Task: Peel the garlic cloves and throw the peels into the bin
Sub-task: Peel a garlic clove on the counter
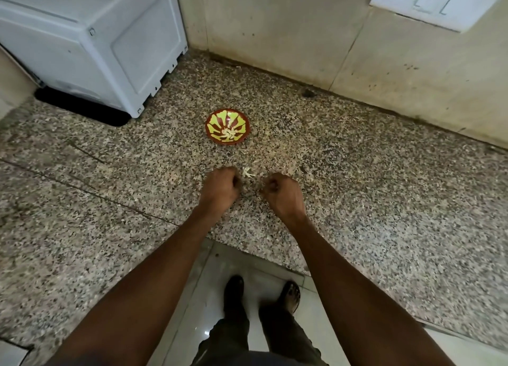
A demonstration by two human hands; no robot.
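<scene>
A small red bowl (227, 127) with a yellow pattern stands on the speckled granite counter (357, 200) and holds several pale peeled garlic cloves (229, 134). Nearer to me, my left hand (221, 185) and my right hand (281, 192) hover low over the counter. Both have their backs toward me and their fingers curled in. The palms are hidden, so nothing shows inside either hand. A scrap of white garlic peel (248, 172) lies on the counter between the hands, just beyond them. No bin is in view.
A white appliance (90, 44) stands at the back left of the counter. A beige tiled wall (302, 35) with a white switch plate (437, 2) runs behind. The counter's front edge is below my forearms, with my feet (261, 294) on the tiled floor.
</scene>
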